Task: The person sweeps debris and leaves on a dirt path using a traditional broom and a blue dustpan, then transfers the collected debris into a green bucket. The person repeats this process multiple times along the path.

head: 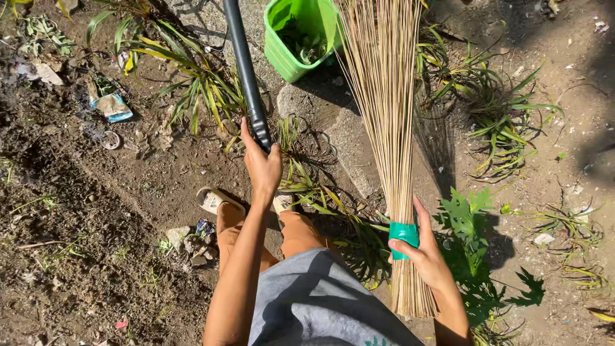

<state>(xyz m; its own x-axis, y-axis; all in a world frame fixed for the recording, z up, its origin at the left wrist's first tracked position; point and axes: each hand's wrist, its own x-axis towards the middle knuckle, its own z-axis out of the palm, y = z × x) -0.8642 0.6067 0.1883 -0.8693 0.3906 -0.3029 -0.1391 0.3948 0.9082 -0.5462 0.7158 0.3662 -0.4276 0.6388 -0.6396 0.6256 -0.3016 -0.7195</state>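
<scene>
My left hand grips the lower end of a long dark handle that slants up toward the top of the head view. At the right, my right hand is closed around a stick broom at its green tape band. The broom's thin tan sticks fan upward beside a green plastic bin that holds plant scraps. The handle's far end runs out of view next to the bin. Below my hands I see my bent knees, sandalled feet and grey shirt.
I stand on bare dirt with small stones and litter, including a blue wrapper at the left. Clumps of long-leaved grass grow at the top left and right. A leafy green plant sits by my right hand. A flat stone slab lies ahead.
</scene>
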